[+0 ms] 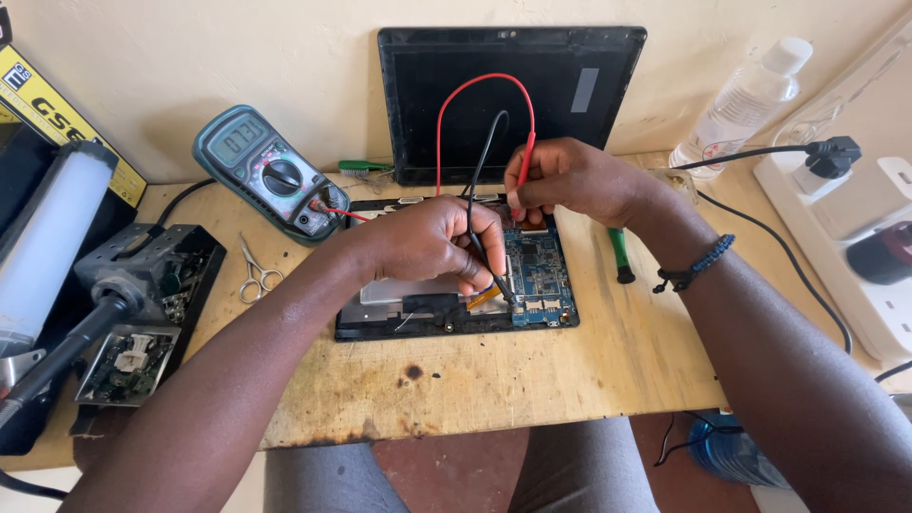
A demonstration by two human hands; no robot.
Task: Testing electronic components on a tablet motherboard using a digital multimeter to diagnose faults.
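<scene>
Nearest to the person, the wooden surface (494, 380) has bare, scorched patches along its front edge. Just beyond this, under both hands, lies an opened tablet (456, 304), with its blue circuit board (540, 271) showing on the right side and a silver battery area on the left.

The left hand (432, 242) is closed around the black probe (484, 247), holding it like a pen, and the tip comes down on the board near its lower edge. The right hand (570, 179) sits just behind the left hand, fingers pinched on the red probe (522, 176), whose tip points down at the upper edge of the board. The two hands are close together but do not seem to touch.

To do this measuring well, I think each tip should rest on one contact only, steady and nearly upright, so that it does not slip onto the neighbour pads.

Left of the left hand lie small scissors (255, 275) and, further left, an open device with circuit parts (133, 356). Right of the right hand lies a green-handled tool (619, 255). Behind the left hand, the digital multimeter (271, 176) receives both leads. Farthest, behind both hands, the tablet screen panel (513, 95) leans on the wall, and a clear plastic bottle (746, 100) stands to the right.
</scene>
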